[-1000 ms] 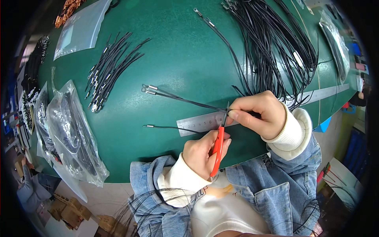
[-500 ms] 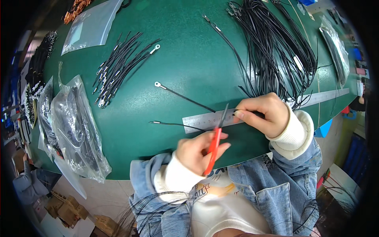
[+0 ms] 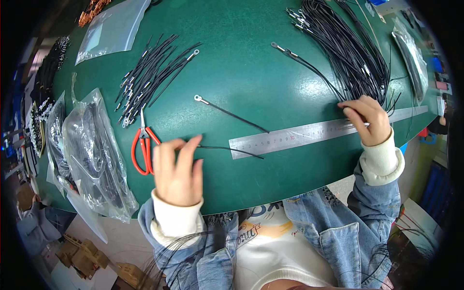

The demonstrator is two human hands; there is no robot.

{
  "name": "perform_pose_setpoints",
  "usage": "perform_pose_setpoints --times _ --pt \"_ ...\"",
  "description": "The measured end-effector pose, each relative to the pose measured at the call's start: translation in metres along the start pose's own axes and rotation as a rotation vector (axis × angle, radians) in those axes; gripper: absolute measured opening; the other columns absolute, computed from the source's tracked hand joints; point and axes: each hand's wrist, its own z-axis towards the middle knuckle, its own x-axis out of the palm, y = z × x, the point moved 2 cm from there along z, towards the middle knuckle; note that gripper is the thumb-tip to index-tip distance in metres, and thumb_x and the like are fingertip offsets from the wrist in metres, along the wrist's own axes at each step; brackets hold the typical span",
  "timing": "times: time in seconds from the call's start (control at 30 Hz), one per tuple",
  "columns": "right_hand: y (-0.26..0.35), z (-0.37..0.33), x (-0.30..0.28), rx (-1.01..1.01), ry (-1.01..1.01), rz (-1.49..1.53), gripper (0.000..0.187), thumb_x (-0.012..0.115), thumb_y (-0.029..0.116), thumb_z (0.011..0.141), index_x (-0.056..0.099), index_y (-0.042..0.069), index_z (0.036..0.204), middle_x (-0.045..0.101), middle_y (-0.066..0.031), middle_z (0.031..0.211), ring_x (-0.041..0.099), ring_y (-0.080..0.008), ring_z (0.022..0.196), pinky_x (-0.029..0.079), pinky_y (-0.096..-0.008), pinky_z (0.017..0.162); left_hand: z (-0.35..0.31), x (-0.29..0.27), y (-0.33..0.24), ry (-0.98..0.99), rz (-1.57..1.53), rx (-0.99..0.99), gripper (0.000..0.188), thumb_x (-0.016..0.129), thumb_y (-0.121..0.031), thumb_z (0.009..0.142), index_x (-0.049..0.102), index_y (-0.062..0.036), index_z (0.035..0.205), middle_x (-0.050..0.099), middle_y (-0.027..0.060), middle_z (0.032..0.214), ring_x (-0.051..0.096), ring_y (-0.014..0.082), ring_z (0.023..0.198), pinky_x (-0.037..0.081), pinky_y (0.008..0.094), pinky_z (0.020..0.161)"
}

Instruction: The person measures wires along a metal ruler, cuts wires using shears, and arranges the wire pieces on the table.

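Observation:
My left hand (image 3: 178, 171) is open, fingers apart, over the table beside red-handled scissors (image 3: 143, 137) that lie on the green top. Near its fingertips a short black cable piece (image 3: 232, 149) lies partly across the steel ruler (image 3: 285, 137). Another short cable piece with a ring terminal (image 3: 227, 112) rests just beyond the ruler. On the right, my right hand (image 3: 368, 118) is closed in a pinch on black cables (image 3: 314, 70), whose metal-tipped ends point away to the upper left. The fingers hide part of the ruler and the exact grip.
A heap of short black cables with terminals (image 3: 150, 77) lies at far left. The long cable bundle (image 3: 350, 48) spreads at far right. Clear plastic bags (image 3: 96, 159) line the left edge; a flat bag (image 3: 113, 31) and another bag (image 3: 411, 58) lie farther out.
My left hand has moved left and let go of the scissors, which now lie on the table. My right hand has moved right with the long cables, leaving the short pieces by the ruler.

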Motion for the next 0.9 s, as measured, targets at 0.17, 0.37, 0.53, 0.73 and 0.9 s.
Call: perform_pose_setpoints --times 0.17,0.37,0.53,0.73,0.9 --pt "0.031 -0.006 -0.004 -0.263 -0.146 -0.061 0.038 0.073 0.023 0.075 0.069 0.005 0.108 0.06 -0.0097 0.1 0.055 -0.0289 0.094 0.041 -0.0396 0.086 0.008 0.011 -0.003 0.038 0.143 0.071 0.034 0.074 -0.003 0.065 0.063 -0.0077 0.097 0.051 0.0091 0.093 0.05 0.0294 0.09 0.041 0.0399 0.077" --pt "0.077 -0.02 0.008 -0.443 -0.207 0.065 0.045 0.076 0.018 0.065 0.068 0.004 0.107 0.062 -0.0093 0.105 0.058 -0.0297 0.098 0.044 -0.0392 0.085 0.002 0.018 -0.013 0.112 -0.029 0.247 0.023 0.07 -0.001 0.066 0.056 -0.0069 0.084 0.053 0.0066 0.081 0.052 0.0261 0.076 0.039 0.0383 0.069" --pt "0.104 -0.023 0.061 -0.388 -0.082 0.443 0.031 0.075 0.012 0.07 0.069 0.006 0.099 0.062 -0.0067 0.091 0.061 -0.0251 0.076 0.051 -0.034 0.065 -0.003 0.016 -0.038 0.134 -0.324 0.237 0.028 0.069 0.01 0.066 0.056 -0.0045 0.086 0.055 0.0084 0.076 0.052 0.0266 0.07 0.038 0.0362 0.065" --pt "0.109 -0.016 0.069 -0.281 -0.011 0.563 0.014 0.073 0.007 0.076 0.07 0.005 0.09 0.059 -0.0074 0.074 0.059 -0.0233 0.062 0.048 -0.0325 0.056 -0.008 0.019 -0.025 0.069 -0.455 0.157 0.021 0.069 0.009 0.072 0.061 -0.0012 0.089 0.062 0.0102 0.078 0.057 0.0235 0.065 0.043 0.0314 0.06" --pt "0.102 -0.011 0.071 -0.175 -0.073 0.48 0.007 0.07 0.004 0.077 0.067 0.004 0.084 0.059 -0.0088 0.073 0.061 -0.0266 0.063 0.049 -0.0346 0.055 -0.009 0.021 -0.013 -0.046 -0.353 0.088 0.024 0.072 0.01 0.069 0.066 0.0009 0.09 0.064 0.0112 0.083 0.061 0.0244 0.072 0.048 0.0298 0.065"
